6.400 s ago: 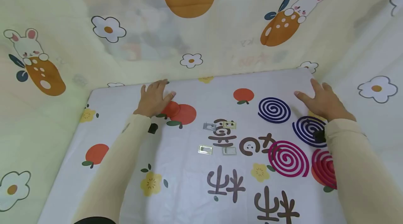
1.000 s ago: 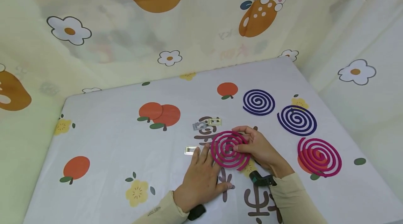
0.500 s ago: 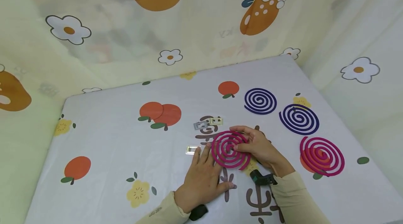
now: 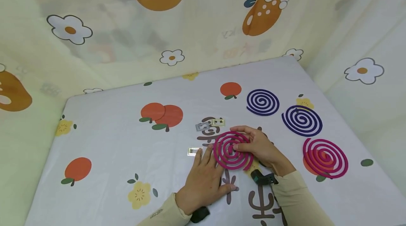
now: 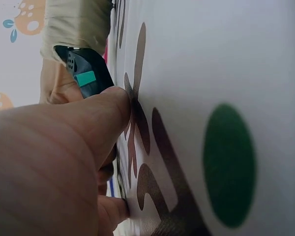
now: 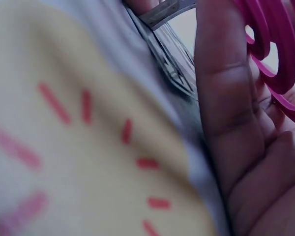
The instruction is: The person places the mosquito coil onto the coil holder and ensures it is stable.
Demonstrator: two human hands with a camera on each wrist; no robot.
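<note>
A magenta spiral coil is held between the thumb and fingers of my right hand, over the middle of the table. In the right wrist view, coil loops show beside the fingers of the right hand, with a thin metal piece close by. My left hand lies palm down with its fingers spread, its fingertips next to the coil's left edge. In the left wrist view the thumb of the left hand rests on the cloth. A small metal plate touches or nearly touches the left fingertips.
Two dark blue spirals and another magenta spiral lie on the right of the printed tablecloth. Beyond the left hand are two more small metal plates, one grey and one yellowish. A patterned curtain stands behind the table.
Since the earliest frame both hands have come together at the middle, and the right has taken hold of a magenta coil. Over the last second, the coil and right hand have shifted only slightly.
</note>
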